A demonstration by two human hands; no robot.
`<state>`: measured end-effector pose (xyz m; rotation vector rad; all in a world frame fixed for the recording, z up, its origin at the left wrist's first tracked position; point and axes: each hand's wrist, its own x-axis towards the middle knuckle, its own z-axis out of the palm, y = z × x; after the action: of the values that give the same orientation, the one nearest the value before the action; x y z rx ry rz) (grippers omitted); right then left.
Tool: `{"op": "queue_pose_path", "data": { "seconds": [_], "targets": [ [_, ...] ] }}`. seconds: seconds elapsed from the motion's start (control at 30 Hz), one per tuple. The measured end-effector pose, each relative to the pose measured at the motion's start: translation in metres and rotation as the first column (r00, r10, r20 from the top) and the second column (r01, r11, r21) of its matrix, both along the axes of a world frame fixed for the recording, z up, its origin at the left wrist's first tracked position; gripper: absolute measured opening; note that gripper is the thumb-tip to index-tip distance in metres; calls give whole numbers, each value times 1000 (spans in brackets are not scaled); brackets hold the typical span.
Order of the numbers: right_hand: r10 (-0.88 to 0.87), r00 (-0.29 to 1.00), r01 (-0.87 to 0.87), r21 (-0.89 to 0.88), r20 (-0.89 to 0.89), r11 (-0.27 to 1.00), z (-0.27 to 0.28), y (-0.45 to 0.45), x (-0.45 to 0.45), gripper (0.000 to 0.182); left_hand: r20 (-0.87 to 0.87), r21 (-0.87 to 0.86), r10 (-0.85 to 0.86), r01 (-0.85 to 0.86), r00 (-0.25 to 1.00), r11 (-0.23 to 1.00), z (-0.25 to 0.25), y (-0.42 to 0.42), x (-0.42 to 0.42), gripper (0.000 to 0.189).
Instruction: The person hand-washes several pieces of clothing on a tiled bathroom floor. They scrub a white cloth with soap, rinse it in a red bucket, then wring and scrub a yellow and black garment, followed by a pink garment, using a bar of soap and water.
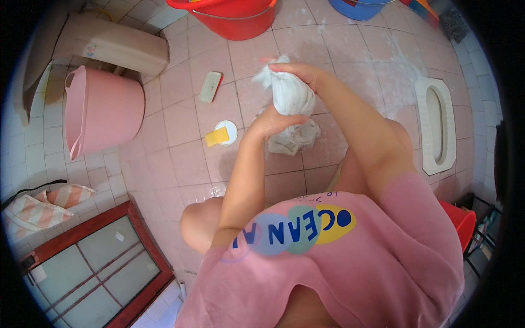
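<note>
A bunched, wet-looking white cloth point(292, 96) is held above the tiled floor, gripped at both ends. My right hand point(298, 74) closes around its far end, where a twisted tuft sticks out. Around the near end wraps my left hand point(279, 122). Below, a greyish-white heap of cloth point(289, 141) lies on the tiles; whether it joins the held piece is hidden. To the left, a yellow bar of soap point(216, 136) rests partly over a round white dish point(231, 132). Farther off lies a scrub brush point(210, 87) with a pale back and a red edge.
A red bucket point(238, 24) stands ahead and a blue bucket point(361, 9) at far right. On the left are a pink tub point(110, 110) and a pedestal point(119, 45). A squat toilet point(449, 127) is set in the floor at right. Suds streak the tiles point(365, 78).
</note>
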<state>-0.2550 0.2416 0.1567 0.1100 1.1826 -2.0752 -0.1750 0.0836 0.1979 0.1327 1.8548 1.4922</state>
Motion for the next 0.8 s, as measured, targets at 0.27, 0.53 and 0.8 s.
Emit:
{"op": "queue_pose_path", "data": {
  "seconds": [0.27,0.53,0.8],
  "targets": [
    [51,460,544,326,-887,774,21,-37,36,17,941,43,251,-813,228,580,-49,4,13,78],
    [541,88,588,483,-836,650,46,-61,108,14,623,777,-197,-627,757,48,-95,-21,-9,49],
    [180,414,711,441,-892,548,7,-40,82,15,810,503,165,-812,562,298,-54,13,-9,35]
  ]
}}
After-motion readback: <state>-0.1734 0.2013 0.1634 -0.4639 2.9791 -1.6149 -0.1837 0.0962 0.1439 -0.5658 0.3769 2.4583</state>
